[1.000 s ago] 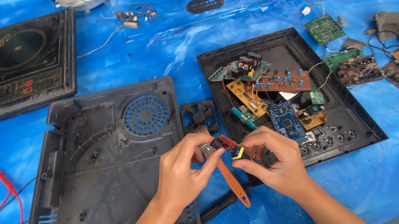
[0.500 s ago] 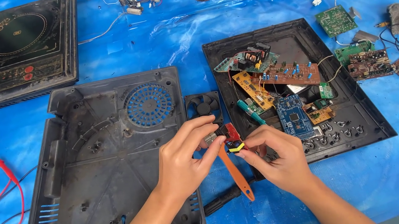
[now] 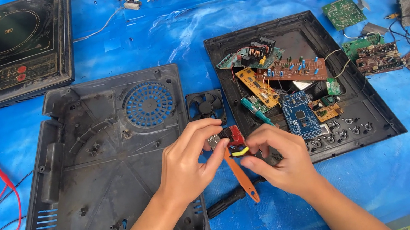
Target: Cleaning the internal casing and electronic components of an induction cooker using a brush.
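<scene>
Two hands, left hand [image 3: 186, 164] and right hand [image 3: 280, 160], pinch one small red part [image 3: 234, 138].

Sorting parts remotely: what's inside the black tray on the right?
The black tray holds several circuit boards: a blue one, an orange-brown one, a yellow one, plus a green-handled tool. Whatever lies beneath them is hidden.

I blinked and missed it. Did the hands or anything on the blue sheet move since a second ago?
Hardly. Both hands, left hand and right hand, still pinch the small red part and orange tool. Only the camera shifted; the black tray and empty casing stayed put.
</scene>
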